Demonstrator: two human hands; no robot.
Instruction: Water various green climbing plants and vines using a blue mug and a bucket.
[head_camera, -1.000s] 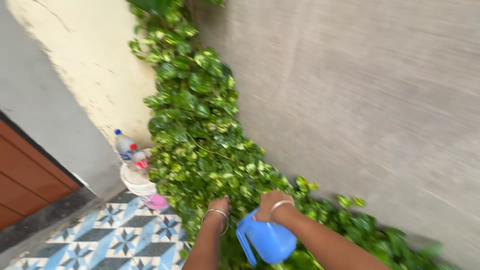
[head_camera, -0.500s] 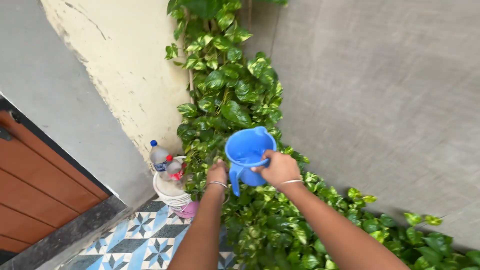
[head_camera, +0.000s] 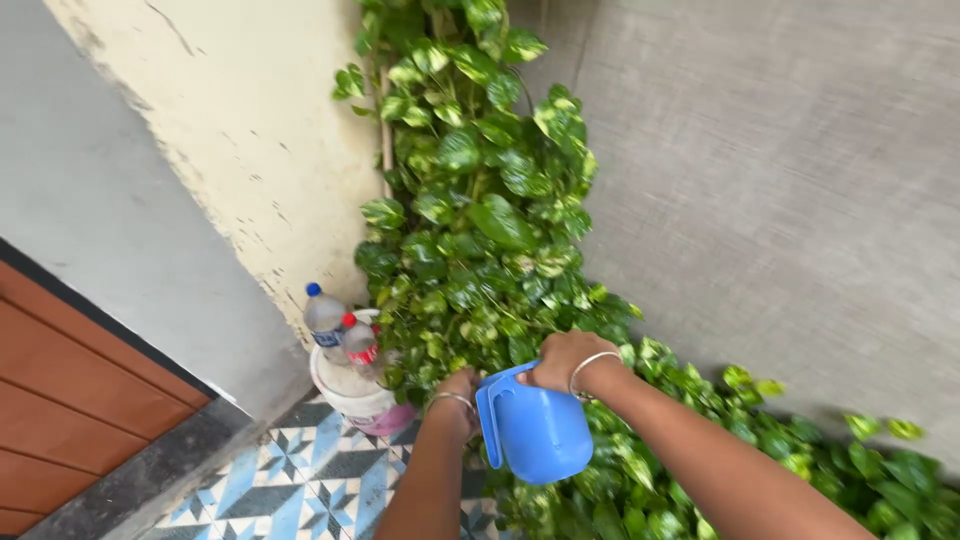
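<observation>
My right hand (head_camera: 565, 360) grips a blue plastic jug (head_camera: 535, 427) by its rim, tipped forward so its mouth points into the leaves and its base faces me. My left hand (head_camera: 458, 388) reaches into the foliage just left of the jug, fingers buried among the leaves, so I cannot see whether it holds anything. Both wrists wear a thin metal bangle. A dense green and yellow climbing plant (head_camera: 480, 250) fills the corner and runs up the wall.
A white bucket (head_camera: 352, 396) with two plastic bottles (head_camera: 326, 322) in it stands on a pink base left of the plant. Blue patterned floor tiles (head_camera: 300, 485) lie below. A brown slatted door (head_camera: 60, 410) is at left, a grey concrete wall (head_camera: 790, 200) at right.
The jug was upright and raised with its open mouth toward me; now it is lower and tipped forward into the leaves. My left hand has dropped lower into the plant.
</observation>
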